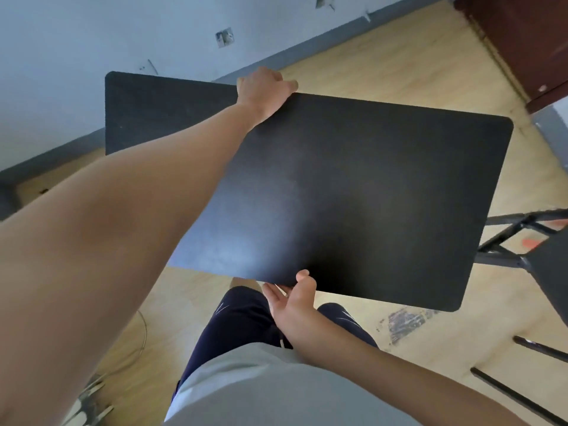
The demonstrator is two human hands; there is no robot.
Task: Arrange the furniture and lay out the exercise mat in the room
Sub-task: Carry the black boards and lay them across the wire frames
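A black rectangular tabletop [368, 192] with rounded corners fills the middle of the view, tilted and held above the wooden floor. My left hand [264, 90] grips its far edge, arm stretched across the top. My right hand [295, 299] grips the near edge from below, thumb on top. Behind it stands a second black tabletop [159, 112], close to the wall. No exercise mat shows.
A pale wall with a grey skirting [307, 50] runs along the back. A dark wooden cabinet [522, 41] stands at the top right. Black folding table legs [507, 238] and loose black bars [519, 395] lie at right. A cable loop [141, 342] lies at bottom left.
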